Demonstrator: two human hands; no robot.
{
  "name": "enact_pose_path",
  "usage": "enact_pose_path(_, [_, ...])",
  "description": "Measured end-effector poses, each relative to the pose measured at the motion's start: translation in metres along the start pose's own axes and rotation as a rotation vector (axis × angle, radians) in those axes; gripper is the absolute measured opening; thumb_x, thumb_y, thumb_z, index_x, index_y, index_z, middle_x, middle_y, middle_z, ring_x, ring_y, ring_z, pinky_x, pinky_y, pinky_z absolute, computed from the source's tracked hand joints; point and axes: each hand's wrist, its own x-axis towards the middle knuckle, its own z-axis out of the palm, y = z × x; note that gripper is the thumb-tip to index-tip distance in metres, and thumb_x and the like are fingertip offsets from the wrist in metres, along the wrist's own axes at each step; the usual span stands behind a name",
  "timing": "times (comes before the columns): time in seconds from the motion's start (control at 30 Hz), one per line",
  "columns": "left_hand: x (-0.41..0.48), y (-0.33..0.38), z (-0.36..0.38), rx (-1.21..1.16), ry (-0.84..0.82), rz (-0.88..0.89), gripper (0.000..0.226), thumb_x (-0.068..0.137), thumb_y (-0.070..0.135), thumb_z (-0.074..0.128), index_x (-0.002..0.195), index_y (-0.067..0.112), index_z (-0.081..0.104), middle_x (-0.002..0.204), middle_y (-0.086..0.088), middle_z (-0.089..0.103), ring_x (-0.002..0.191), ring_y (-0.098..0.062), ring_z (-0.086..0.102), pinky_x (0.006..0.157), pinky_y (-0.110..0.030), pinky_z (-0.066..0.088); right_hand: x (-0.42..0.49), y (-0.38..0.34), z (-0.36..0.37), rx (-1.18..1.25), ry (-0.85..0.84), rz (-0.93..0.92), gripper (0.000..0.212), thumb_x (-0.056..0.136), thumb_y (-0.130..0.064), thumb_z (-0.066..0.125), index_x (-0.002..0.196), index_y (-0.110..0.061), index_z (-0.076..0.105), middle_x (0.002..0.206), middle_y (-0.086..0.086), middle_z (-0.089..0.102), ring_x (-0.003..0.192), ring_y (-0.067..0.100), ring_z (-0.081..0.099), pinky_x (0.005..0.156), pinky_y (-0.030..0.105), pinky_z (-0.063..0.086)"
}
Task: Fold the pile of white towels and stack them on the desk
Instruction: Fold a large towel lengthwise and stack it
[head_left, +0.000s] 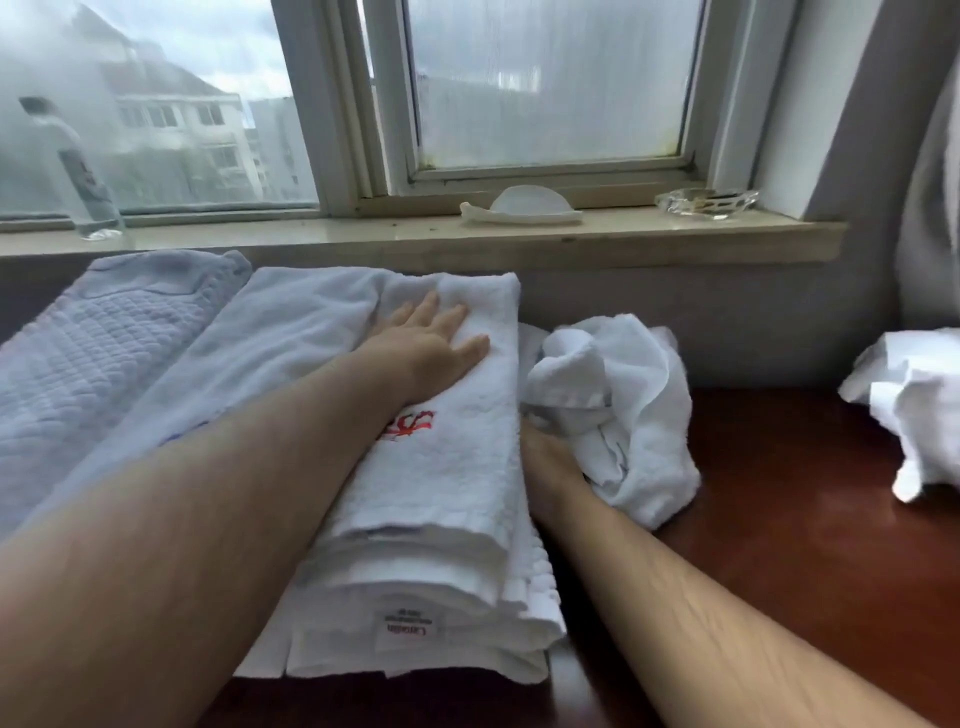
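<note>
Presses the left hand (436, 348) flat, fingers straight and spread, on the folded white towel (457, 467) that tops a stack of folded towels (415, 654) on the dark red wooden desk (779, 561). Lays the left forearm across red embroidery (413, 423) stitched on that towel, partly covered and unreadable. Shows, at the stack's near edge, well below the left hand, a white label (408, 631) with a red brand word, upside down, seemingly "Canasin"; smaller print beneath too blurred to read. Rests the right hand (550, 462) against a crumpled white towel (618, 395) just right of the stack; fingers hidden by cloth, so cannot tell whether gripping or loose.

Left of the left hand: a flat white towel (291, 332), then a quilted white bath mat (104, 364). Well right of the right hand: a second crumpled towel (914, 410) on the desk. Beyond both hands, on the windowsill (363, 239): a clear water bottle (78, 171) far left, a white dish (519, 205) and a glass ashtray (706, 202) to the right.
</note>
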Motion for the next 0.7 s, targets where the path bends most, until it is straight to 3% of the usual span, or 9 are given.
enact_pose_path(0.03, [-0.004, 0.005, -0.003, 0.037, 0.013, 0.011, 0.073, 0.096, 0.073, 0.023, 0.16, 0.04, 0.009, 0.169, 0.004, -0.007, 0.156, -0.021, -0.006, 0.123, -0.045, -0.004, -0.005, 0.005, -0.007, 0.029, -0.041, -0.007, 0.051, 0.102, -0.052, 0.049, 0.12, -0.009, 0.071, 0.116, 0.007, 0.075, 0.103, 0.022, 0.07, 0.097, 0.032, 0.054])
enact_pose_path(0.1, [-0.014, 0.016, -0.011, 0.107, 0.021, 0.03, 0.069, 0.1, 0.066, 0.024, 0.159, 0.032, 0.022, 0.169, -0.005, 0.008, 0.155, -0.026, 0.008, 0.125, -0.045, 0.007, -0.014, 0.018, -0.025, 0.116, -0.104, -0.001, 0.048, 0.099, -0.055, 0.051, 0.112, -0.016, 0.076, 0.111, 0.005, 0.077, 0.109, 0.024, 0.071, 0.099, 0.041, 0.053])
enact_pose_path(0.2, [-0.042, 0.049, -0.023, 0.113, -0.018, 0.079, 0.054, 0.105, 0.054, 0.033, 0.138, 0.016, 0.053, 0.146, -0.014, 0.051, 0.131, -0.031, 0.047, 0.109, -0.042, 0.037, -0.033, 0.029, -0.056, 0.162, -0.091, -0.039, 0.029, 0.104, -0.032, 0.049, 0.104, -0.016, 0.074, 0.103, 0.004, 0.078, 0.093, 0.016, 0.074, 0.08, 0.026, 0.057])
enact_pose_path(0.27, [-0.071, 0.077, -0.021, 0.025, -0.039, 0.142, 0.048, 0.104, 0.053, 0.037, 0.122, 0.016, 0.062, 0.125, -0.009, 0.063, 0.11, -0.026, 0.056, 0.091, -0.038, 0.044, -0.051, 0.035, -0.078, 0.068, -0.019, -0.08, 0.019, 0.103, -0.016, 0.052, 0.107, -0.011, 0.069, 0.093, 0.006, 0.074, 0.077, 0.015, 0.071, 0.071, 0.026, 0.056])
enact_pose_path(0.37, [-0.119, 0.119, 0.001, -0.103, 0.014, 0.27, 0.038, 0.102, 0.05, 0.041, 0.12, 0.024, 0.064, 0.132, -0.004, 0.062, 0.115, -0.023, 0.056, 0.091, -0.033, 0.042, -0.083, 0.036, -0.112, -0.056, -0.008, -0.103, 0.013, 0.101, -0.005, 0.054, 0.099, -0.005, 0.067, 0.074, 0.008, 0.068, 0.061, 0.019, 0.064, 0.056, 0.028, 0.056])
enact_pose_path(0.43, [-0.143, 0.142, 0.027, -0.199, 0.073, 0.321, 0.039, 0.102, 0.043, 0.044, 0.134, 0.026, 0.059, 0.141, -0.001, 0.057, 0.128, -0.02, 0.051, 0.1, -0.03, 0.04, -0.098, 0.034, -0.133, -0.094, 0.055, -0.09, 0.015, 0.101, -0.004, 0.053, 0.095, -0.002, 0.067, 0.069, 0.011, 0.065, 0.055, 0.019, 0.06, 0.048, 0.025, 0.053])
enact_pose_path(0.57, [-0.162, 0.167, 0.082, -0.559, 0.093, 0.194, 0.039, 0.101, 0.025, 0.049, 0.139, 0.023, 0.057, 0.137, -0.002, 0.06, 0.125, -0.017, 0.055, 0.104, -0.028, 0.042, -0.111, 0.033, -0.163, 0.058, 0.239, -0.107, 0.018, 0.102, -0.003, 0.047, 0.094, -0.001, 0.063, 0.068, 0.012, 0.059, 0.052, 0.019, 0.055, 0.043, 0.024, 0.048])
enact_pose_path(0.7, [-0.153, 0.159, 0.132, -0.485, 0.257, 0.123, 0.048, 0.095, 0.022, 0.054, 0.143, 0.025, 0.053, 0.149, -0.001, 0.047, 0.136, -0.022, 0.038, 0.113, -0.031, 0.031, -0.114, 0.041, -0.172, 0.185, 0.291, -0.218, 0.02, 0.101, 0.001, 0.045, 0.092, -0.002, 0.062, 0.063, 0.008, 0.061, 0.053, 0.015, 0.057, 0.046, 0.021, 0.046])
